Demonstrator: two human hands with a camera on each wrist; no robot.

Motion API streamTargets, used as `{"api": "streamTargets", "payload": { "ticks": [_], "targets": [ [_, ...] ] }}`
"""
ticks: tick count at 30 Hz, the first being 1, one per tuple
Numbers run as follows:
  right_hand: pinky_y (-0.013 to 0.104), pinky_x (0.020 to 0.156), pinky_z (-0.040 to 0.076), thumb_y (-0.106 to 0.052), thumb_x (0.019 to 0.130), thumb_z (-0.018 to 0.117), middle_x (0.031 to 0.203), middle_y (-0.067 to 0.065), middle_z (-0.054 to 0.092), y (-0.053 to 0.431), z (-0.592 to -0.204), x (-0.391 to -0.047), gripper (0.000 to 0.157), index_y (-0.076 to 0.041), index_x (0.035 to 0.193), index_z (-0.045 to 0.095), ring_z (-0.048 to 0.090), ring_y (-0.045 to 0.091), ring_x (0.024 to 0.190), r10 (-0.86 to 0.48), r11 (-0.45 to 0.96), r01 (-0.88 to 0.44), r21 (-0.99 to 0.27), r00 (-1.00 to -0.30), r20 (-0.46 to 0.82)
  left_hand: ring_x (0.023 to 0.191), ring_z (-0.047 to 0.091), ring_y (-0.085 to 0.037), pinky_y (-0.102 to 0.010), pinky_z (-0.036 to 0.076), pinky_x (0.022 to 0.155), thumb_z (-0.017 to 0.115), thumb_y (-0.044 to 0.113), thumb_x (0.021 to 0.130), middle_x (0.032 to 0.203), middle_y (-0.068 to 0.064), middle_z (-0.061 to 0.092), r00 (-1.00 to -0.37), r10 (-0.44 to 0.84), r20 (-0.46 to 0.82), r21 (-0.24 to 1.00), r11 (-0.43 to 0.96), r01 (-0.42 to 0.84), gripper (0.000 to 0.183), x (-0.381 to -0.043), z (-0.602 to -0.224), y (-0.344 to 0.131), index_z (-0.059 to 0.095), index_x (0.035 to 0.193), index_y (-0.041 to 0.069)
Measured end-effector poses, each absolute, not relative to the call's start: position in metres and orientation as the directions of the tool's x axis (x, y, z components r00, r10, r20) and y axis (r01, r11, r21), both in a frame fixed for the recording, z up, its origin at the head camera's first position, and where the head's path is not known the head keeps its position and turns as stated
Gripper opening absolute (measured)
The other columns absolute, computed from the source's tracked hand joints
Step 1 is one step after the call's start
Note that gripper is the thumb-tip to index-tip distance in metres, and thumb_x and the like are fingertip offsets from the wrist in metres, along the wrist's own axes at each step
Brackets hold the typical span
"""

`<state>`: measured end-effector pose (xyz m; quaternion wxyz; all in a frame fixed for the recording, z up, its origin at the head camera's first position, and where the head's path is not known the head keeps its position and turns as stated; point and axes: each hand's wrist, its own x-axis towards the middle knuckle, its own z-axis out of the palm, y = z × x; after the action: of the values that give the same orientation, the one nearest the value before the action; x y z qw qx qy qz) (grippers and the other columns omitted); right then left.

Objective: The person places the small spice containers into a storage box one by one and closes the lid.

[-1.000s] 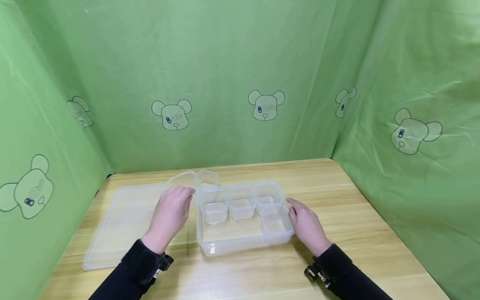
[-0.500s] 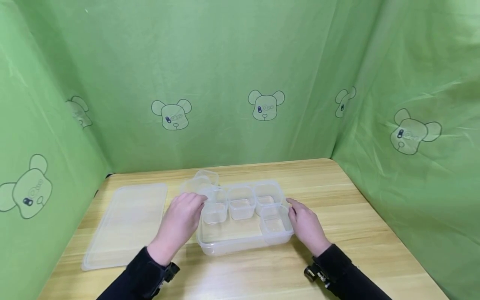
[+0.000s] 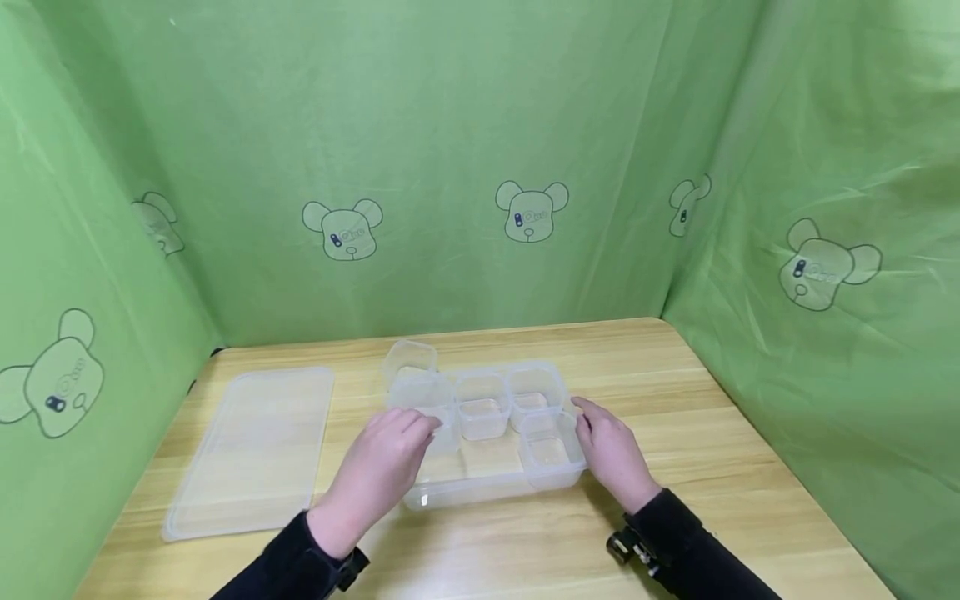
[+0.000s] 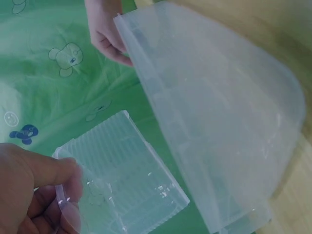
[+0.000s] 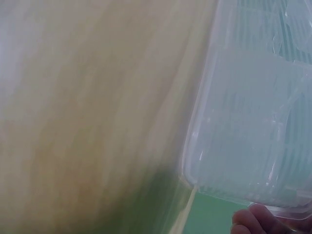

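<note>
My left hand (image 3: 386, 454) pinches the rim of a small clear plastic container (image 4: 122, 175), tilted above the left part of a large clear plastic box (image 3: 472, 492). Its outline in the head view blends with a small container standing beneath it. Small clear containers stand inside the box: a middle one (image 3: 483, 421), a back right one (image 3: 536, 387) and a front right one (image 3: 551, 454). At the box's right side, my right hand (image 3: 615, 454) grips the edge; the right wrist view shows its fingertips (image 5: 253, 219) against the rim.
A flat translucent lid (image 3: 255, 450) lies on the wooden table (image 3: 750, 500), left of the box. Another small clear container (image 3: 410, 354) stands behind the box's back left corner. Green cloth (image 3: 450, 125) with bear-head drawings surrounds the table's back and sides.
My left hand has carried the small container rightward and toward me, from behind the lid to over the box's left part. The right hand and the box stay in place.
</note>
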<state>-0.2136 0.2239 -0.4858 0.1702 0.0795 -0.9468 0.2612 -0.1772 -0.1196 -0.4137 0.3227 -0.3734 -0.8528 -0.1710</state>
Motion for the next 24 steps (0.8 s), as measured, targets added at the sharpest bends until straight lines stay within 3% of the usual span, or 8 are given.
{"api": "streamTargets", "payload": {
  "ticks": [5,24],
  "targets": [
    [0.05,0.08,0.055,-0.011,0.103,0.05,0.119,0.026,0.066,0.223,-0.485,-0.214,0.035,0.005,0.134,0.057,0.065,0.03,0.09,-0.06,0.851,-0.235,-0.47,-0.932,0.358,0.083,0.066,-0.015,-0.029,0.056,0.074,0.08,0.0,0.08,0.092,-0.001,0.071,-0.525,0.552,0.648,0.056,0.653,0.756,0.027,-0.174,-0.419,-0.119,0.069,0.104,0.006],
    [0.047,0.076,0.055,-0.011,0.103,0.049,0.115,0.024,0.066,0.224,-0.485,-0.214,0.036,0.005,0.134,0.057,0.062,0.027,0.083,-0.057,0.853,-0.229,-0.469,-0.934,0.353,0.084,0.066,-0.014,-0.029,0.055,0.074,0.082,0.002,0.078,0.092,0.001,0.071,-0.522,0.594,0.612,0.037,0.638,0.769,0.028,-0.172,-0.434,-0.115,0.07,0.103,0.007]
  ]
}}
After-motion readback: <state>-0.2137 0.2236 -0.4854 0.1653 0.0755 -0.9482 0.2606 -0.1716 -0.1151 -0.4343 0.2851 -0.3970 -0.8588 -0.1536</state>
